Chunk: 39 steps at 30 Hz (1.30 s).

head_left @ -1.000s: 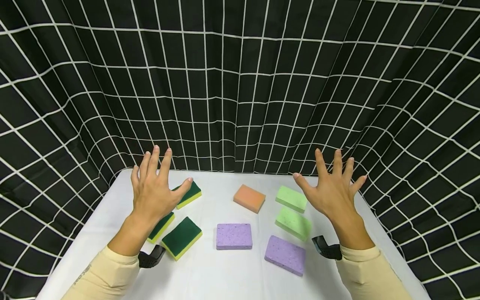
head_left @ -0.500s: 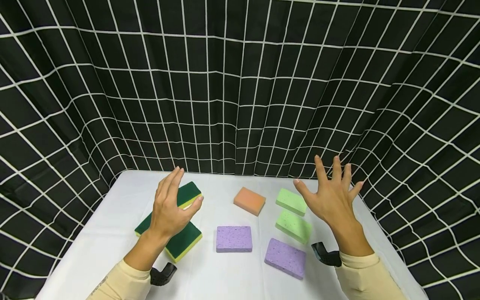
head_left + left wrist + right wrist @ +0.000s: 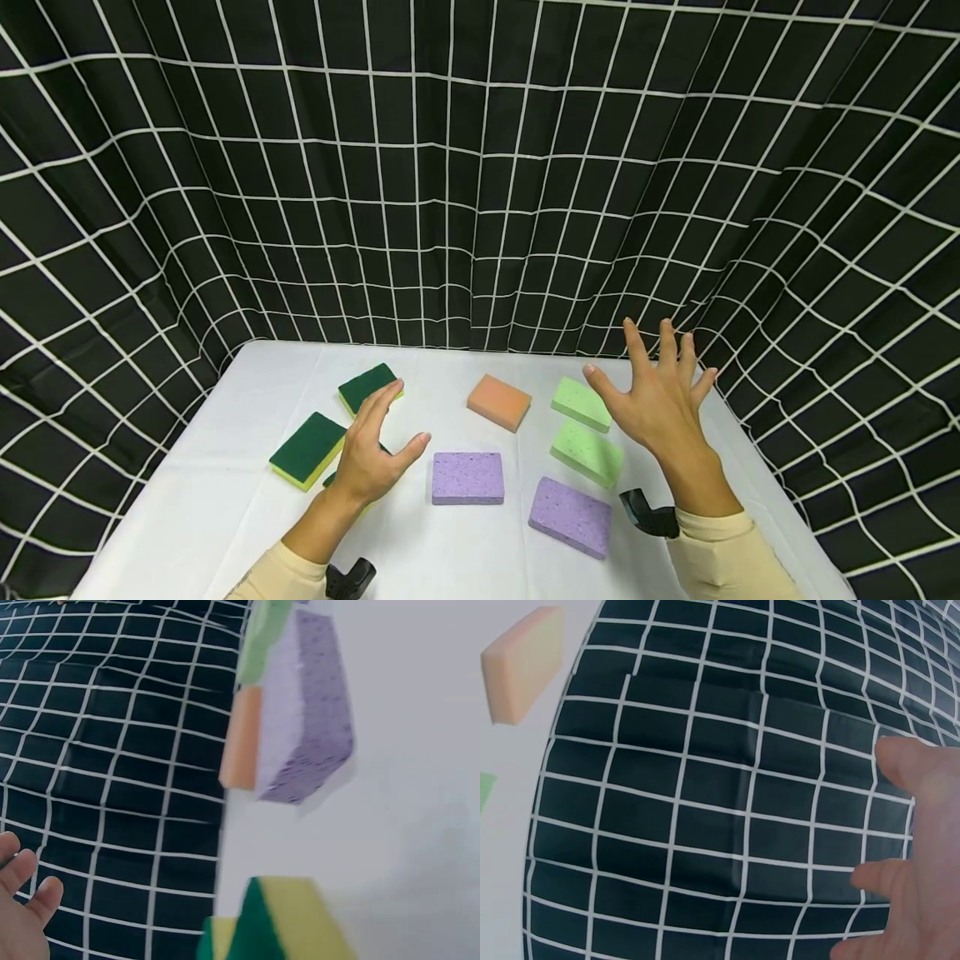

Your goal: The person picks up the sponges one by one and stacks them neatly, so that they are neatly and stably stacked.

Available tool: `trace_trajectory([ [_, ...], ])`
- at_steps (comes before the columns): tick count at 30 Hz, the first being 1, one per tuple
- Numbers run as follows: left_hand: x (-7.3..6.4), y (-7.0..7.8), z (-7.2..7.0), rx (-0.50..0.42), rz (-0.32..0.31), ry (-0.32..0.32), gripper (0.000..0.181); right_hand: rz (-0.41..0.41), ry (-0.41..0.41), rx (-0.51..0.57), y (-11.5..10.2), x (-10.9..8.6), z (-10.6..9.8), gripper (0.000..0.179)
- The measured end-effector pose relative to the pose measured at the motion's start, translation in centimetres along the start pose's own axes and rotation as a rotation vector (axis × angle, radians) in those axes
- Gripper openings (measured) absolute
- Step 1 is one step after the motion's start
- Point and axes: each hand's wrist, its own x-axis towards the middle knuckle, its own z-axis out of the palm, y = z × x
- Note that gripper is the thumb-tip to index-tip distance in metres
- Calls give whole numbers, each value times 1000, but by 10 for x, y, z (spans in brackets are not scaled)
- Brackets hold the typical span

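L hand (image 3: 371, 458), thumb wide of fingers, holds nothing; it partly hides the nearest of 3 dark green sponges (image 3: 307, 450) at left, w/ centre purple sponge (image 3: 468, 478) just to its right. R hand (image 3: 658, 404), spread, also holds nothing, right of lime sponges (image 3: 587, 452). Prob. best: thumb & fingers on opp. edges, light squeeze; foam likely gives.

Curtained booth, black white-gridded curtains (image 3: 457, 175), white table (image 3: 450, 558)
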Motion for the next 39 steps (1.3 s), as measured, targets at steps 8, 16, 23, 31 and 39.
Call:
trace_trajectory([
  [8,-19,-9,17,-50,-57,-28,68,-4,-6,-2,0,-2,6,88],
  [16,-41,-14,32,-123,-190,-86,63,-13,-25,2,0,-8,12,87],
  [23,-57,-21,44,-186,-355,-172,64,-18,-39,12,2,-16,16,86],
  [31,-59,-20,47,-204,-352,-213,66,-30,-31,26,3,-17,19,85],
  [39,-63,-21,51,-227,-366,-291,72,-27,-45,28,1,-17,22,85],
])
